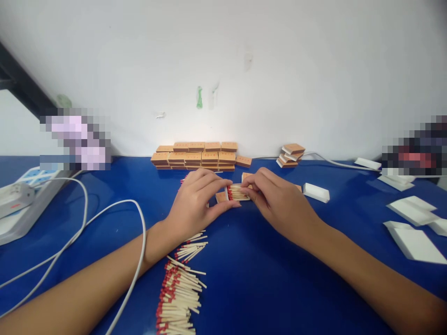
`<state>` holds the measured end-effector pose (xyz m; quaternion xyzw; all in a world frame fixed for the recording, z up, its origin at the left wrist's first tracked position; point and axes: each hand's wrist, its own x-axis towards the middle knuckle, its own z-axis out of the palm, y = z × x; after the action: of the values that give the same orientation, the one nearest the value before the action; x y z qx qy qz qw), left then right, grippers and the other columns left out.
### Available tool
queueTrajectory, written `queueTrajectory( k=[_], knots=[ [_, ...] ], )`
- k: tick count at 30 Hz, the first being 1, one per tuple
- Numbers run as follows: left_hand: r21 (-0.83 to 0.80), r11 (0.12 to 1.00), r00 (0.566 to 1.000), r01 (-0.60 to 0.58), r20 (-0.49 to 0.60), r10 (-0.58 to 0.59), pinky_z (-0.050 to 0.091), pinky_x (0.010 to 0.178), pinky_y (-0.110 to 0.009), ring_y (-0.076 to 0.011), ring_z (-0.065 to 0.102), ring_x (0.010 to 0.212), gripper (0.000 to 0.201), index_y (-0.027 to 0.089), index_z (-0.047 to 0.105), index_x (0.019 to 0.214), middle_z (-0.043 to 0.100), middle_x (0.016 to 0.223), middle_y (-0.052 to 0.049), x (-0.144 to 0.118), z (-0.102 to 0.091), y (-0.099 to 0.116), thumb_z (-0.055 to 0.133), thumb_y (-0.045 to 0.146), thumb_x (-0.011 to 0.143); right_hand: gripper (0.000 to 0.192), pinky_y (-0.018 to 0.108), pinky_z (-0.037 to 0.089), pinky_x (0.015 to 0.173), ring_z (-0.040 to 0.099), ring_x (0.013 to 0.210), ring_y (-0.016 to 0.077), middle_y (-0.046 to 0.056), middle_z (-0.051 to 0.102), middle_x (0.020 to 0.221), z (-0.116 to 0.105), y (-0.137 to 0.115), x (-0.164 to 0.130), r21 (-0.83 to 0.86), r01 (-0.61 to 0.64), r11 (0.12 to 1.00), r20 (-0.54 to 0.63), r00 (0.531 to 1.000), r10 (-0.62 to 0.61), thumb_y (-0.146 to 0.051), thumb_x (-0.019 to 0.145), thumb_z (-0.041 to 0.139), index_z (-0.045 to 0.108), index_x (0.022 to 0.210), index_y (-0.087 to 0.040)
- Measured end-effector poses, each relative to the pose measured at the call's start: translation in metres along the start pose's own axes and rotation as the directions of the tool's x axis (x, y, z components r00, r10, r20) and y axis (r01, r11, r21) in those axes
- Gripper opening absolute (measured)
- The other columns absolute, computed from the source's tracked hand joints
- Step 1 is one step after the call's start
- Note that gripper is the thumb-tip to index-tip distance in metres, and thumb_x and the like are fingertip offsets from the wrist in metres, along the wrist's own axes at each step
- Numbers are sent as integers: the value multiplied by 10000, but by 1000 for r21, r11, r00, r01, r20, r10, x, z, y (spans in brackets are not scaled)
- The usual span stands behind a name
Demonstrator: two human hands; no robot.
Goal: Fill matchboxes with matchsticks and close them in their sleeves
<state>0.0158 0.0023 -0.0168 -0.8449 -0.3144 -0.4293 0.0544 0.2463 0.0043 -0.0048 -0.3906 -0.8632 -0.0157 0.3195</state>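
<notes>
One tray of matches [239, 192] is gripped between the left hand's [195, 195] thumb and forefinger, parted to its width; the right hand's [279, 202] fingertips nearly meet at its three o'clock, their hold unclear; stacked matchboxes [193, 158], at ten o'clock, bear illegible red print.

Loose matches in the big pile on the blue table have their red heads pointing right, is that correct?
No, the heads point left: the head view shows the loose matches piled on the blue table with their red heads pointing left.
</notes>
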Motion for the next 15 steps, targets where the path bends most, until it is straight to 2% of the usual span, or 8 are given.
queueTrajectory(
  k=[6,11,15],
  knots=[
    [14,997,997,76,2,-76,521,900,-427,-239,640,970,378,186,712,1156,744,1024,-86,0,-2,-4,762,476,920,106,306,461,635,596,702,159,40,643,918,-4,-3,0,85,-6,996,-82,997,13,-230,1055,530,635,1046,-220],
    [35,995,996,91,-20,-91,518,885,-423,-238,626,956,364,176,713,1182,740,1011,-83,0,-3,-6,742,450,944,76,298,445,613,572,661,149,17,623,861,0,-4,0,73,25,997,-24,999,-23,-197,1025,558,629,1003,-211],
    [45,992,993,114,-31,-113,516,873,-424,-235,616,944,344,166,719,1188,744,1011,-83,0,-3,-5,725,425,962,94,299,453,615,578,662,160,13,637,846,3,-4,-1,80,51,995,-27,998,-49,-187,1024,554,620,1087,-207]
  ],
)
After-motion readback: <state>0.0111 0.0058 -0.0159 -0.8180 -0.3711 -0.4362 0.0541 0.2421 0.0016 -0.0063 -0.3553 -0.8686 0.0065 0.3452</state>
